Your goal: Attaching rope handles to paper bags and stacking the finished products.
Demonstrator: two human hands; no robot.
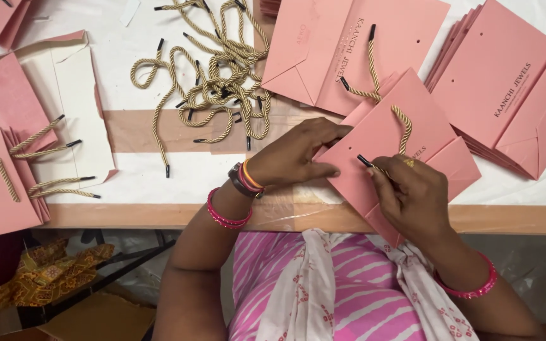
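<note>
Bench (pixel 159 215) first: pale top, brown strips across it, wooden front edge running just ahead of your body. Flat pink paper bags lie all over it – a stack at far right (pixel 513 95), one large bag at top centre (pixel 342 50), and a stack at far left (pixel 1 164) with cords already fitted.

A loose heap of gold twisted cords (pixel 222 76), each with black tips, lies up and to the left of your hands, well apart from them.

The pink bag in work (pixel 393 151) lies flat near the front edge, tilted, its long axis running from lower left to upper right. Your left hand (pixel 298 158) presses down on its left corner, fingers spread flat, nothing gripped. Your right hand (pixel 412 196) rests on the lower right part of the bag, fingers pinched closed on the black tip (pixel 364 160) of a gold cord (pixel 402 126). That tip points up and left, onto the bag face between the two hands; the cord itself loops up over the bag's upper edge toward the top-centre bag. Right hand is the nearer one to the tip – left only steadies.

Below the bench edge: dark floor, a patterned yellow cloth (pixel 45 271) at lower left
</note>
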